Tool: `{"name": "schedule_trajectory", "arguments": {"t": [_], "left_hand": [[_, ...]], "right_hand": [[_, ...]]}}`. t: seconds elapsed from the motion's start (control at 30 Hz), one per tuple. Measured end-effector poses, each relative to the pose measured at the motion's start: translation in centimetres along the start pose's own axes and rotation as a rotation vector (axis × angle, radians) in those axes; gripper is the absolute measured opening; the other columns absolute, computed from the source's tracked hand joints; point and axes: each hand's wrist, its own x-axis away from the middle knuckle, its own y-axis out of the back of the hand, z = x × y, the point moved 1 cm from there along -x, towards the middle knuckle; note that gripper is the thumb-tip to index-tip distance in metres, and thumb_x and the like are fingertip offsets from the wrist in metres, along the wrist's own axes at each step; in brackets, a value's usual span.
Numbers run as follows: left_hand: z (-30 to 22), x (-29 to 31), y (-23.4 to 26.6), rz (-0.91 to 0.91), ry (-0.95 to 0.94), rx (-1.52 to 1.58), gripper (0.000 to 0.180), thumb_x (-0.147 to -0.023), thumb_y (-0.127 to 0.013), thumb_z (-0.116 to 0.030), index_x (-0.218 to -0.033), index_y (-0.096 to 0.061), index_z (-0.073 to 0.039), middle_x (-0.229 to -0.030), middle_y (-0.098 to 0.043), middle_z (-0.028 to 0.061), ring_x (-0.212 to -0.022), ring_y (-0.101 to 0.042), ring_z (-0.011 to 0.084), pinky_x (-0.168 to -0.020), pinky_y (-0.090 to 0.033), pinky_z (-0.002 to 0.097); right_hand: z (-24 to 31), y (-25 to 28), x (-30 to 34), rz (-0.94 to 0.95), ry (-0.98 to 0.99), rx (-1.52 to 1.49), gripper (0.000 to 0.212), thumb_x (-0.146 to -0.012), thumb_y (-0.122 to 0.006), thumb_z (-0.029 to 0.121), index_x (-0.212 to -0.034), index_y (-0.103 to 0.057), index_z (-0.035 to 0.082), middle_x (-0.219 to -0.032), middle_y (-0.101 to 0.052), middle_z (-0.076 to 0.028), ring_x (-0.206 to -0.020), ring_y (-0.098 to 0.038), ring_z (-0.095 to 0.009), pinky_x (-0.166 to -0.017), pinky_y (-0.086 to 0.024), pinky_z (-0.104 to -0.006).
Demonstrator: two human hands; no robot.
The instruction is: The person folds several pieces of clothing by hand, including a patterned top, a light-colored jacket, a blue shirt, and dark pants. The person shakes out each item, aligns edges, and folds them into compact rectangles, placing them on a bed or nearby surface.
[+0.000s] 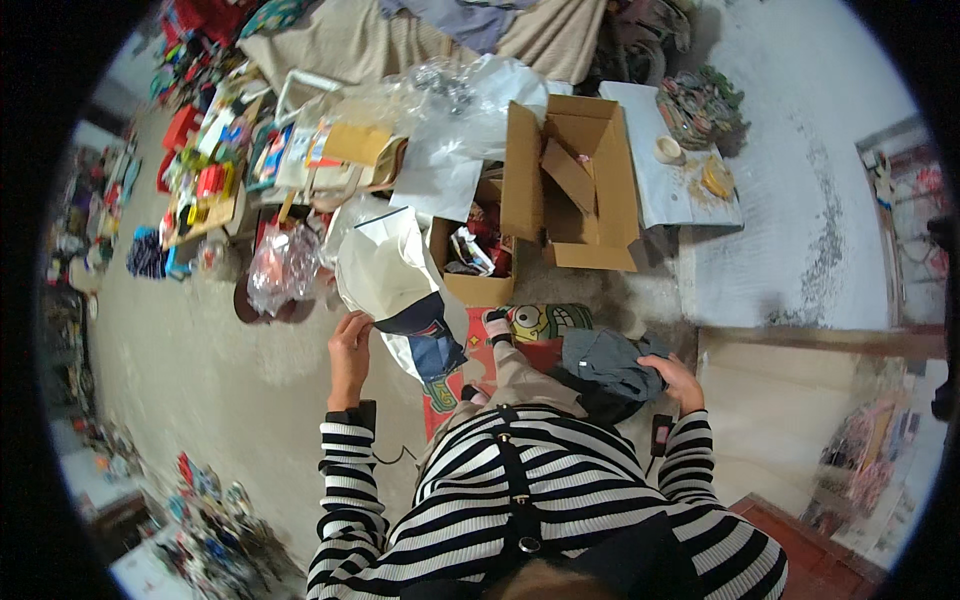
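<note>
**Left hand (350, 345) and right hand (675, 380) both occupied, one on a bag, one on cloth**

Person seen from above, striped black-and-white sleeves reaching forward on either side of the body.

Left hand: fingertips closed in a narrow pinch on the near left rim of a large white bag with a dark blue printed panel (385, 265). Bag's mouth gapes upward, pale inside showing; lower part sags toward the person's legs, over the edge of a red mat with a cartoon pattern (482, 365).

Right hand: fingers gathered on the right edge of a crumpled dark grey cloth (608, 358). Cloth lies bunched to the right of the legs, well apart from the bag; something black shows beneath it, kind unclear.

Ahead, just right of the bag: a small open brown cardboard box (477, 291) with mixed items inside, not readable at this size. Beside it, a larger open brown cardboard box (590, 256), flaps spread, a loose cardboard piece within.

Left of the bag: a crumpled heap of clear plastic (283, 268).

Far right: a low white desk (652, 195) carrying a small pale cup (668, 150) and a yellow lump (717, 178), crumbs around it.
</note>
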Motion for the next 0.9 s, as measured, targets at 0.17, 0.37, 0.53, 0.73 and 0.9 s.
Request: {"name": "schedule_trajectory", "arguments": {"t": [0.17,0.37,0.53,0.73,0.9], "left_hand": [[-4.7,-9.3,-2.8,0.065,-0.204,-0.063,0.012,-0.078,-0.059,0.006,-0.089,-0.061,0.001,-0.091,-0.063,0.0131,-0.080,-0.062,0.0268,-0.070,-0.049,0.0310],[-11.9,-18.7,-8.9,0.074,-0.349,0.013,0.012,-0.079,-0.059,0.006,-0.089,-0.060,0.001,-0.091,-0.062,0.0133,-0.082,-0.062,0.0272,-0.072,-0.049,0.0306],[-15.7,-24.2,-15.9,-0.006,-0.457,0.175,0.012,-0.079,-0.061,0.003,-0.091,-0.062,0.002,-0.090,-0.062,0.0125,-0.083,-0.062,0.0261,-0.076,-0.048,0.0307],[-13.8,-24.4,-25.6,0.333,-0.196,0.469,0.027,-0.081,-0.058,0.006,-0.107,-0.059,-0.002,-0.100,-0.060,0.0093,-0.085,-0.060,0.0160,-0.070,-0.048,0.0268],[-9.6,-21.0,-22.9,0.514,-0.024,0.304,0.025,-0.079,-0.060,-0.002,-0.104,-0.059,0.000,-0.093,-0.062,0.0143,-0.080,-0.061,0.0254,-0.071,-0.049,0.0310]], "right_hand": [[-2.5,2.0,-4.2,0.075,-0.036,-0.105,0.103,-0.066,-0.076,0.038,-0.134,-0.021,-0.016,-0.131,-0.041,-0.026,-0.115,-0.047,-0.032,-0.094,-0.039,-0.0399],[-4.8,3.6,-6.1,0.035,-0.005,-0.244,0.088,-0.066,-0.078,0.030,-0.127,-0.033,-0.015,-0.123,-0.048,-0.024,-0.106,-0.054,-0.030,-0.084,-0.046,-0.0376],[-4.0,3.5,-3.2,-0.179,0.029,-0.285,0.042,-0.074,-0.071,0.017,-0.107,-0.058,-0.005,-0.100,-0.064,-0.012,-0.086,-0.063,-0.022,-0.074,-0.051,-0.0326],[-7.0,4.4,-3.3,-0.165,0.000,-0.196,0.047,-0.076,-0.070,0.018,-0.114,-0.055,-0.006,-0.107,-0.062,-0.015,-0.089,-0.062,-0.025,-0.076,-0.051,-0.0329],[-3.1,2.0,-0.2,-0.109,-0.024,-0.167,0.053,-0.073,-0.074,0.021,-0.111,-0.053,-0.009,-0.103,-0.061,-0.016,-0.089,-0.061,-0.025,-0.077,-0.051,-0.0344]]}}
